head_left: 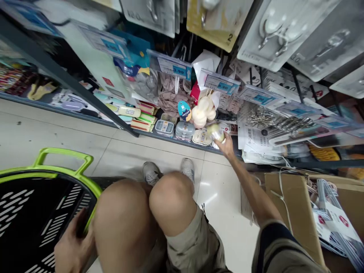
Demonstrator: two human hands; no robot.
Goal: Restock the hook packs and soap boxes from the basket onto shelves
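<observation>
Shop aisle, low shelf (182, 141): small pale packet (216, 132) gripped by right hand (226, 146), being shelved, placement pending; left hand (72, 248) clasped on basket (91, 197) rim.

My right hand (226, 145) is stretched out to the bottom shelf (182, 141) and closed around a small pale packaged item (216, 132), blurred so I cannot tell what it is. Just left of that grip lie round flat packs (201, 137) and small lidded plastic boxes (184, 131); just above it hangs a cluster of cream-coloured sponges (202, 110) under a blue price tag (218, 83). To the right of the grip sit packs of metal clips (267, 119). My left hand (74, 246) grips the rim of a black basket with a green handle (64, 155), well apart from the shelf, beside my bent knees (148, 204). Cardboard (295, 212) lies below my right forearm.
</observation>
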